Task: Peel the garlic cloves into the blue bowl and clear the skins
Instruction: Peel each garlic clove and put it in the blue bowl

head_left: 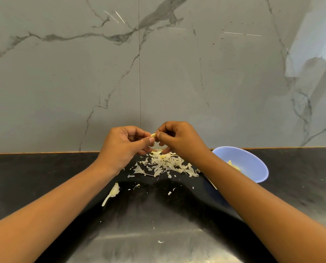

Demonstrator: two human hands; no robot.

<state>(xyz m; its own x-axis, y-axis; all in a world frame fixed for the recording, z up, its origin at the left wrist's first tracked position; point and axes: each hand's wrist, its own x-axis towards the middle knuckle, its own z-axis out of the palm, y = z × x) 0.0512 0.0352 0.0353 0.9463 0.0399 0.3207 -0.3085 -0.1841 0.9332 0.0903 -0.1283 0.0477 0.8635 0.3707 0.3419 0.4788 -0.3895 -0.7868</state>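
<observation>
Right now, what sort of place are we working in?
Most likely a home kitchen: a dark stone counter against a marble-look wall, with garlic skins piled beside a blue bowl.

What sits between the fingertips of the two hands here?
A garlic clove, pinched by the left hand and right hand above the pile of skins, as the head view shows.

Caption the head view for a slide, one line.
Left hand and right hand pinch a pale garlic clove over papery white skins on the black counter, round light-blue bowl at right.
</observation>
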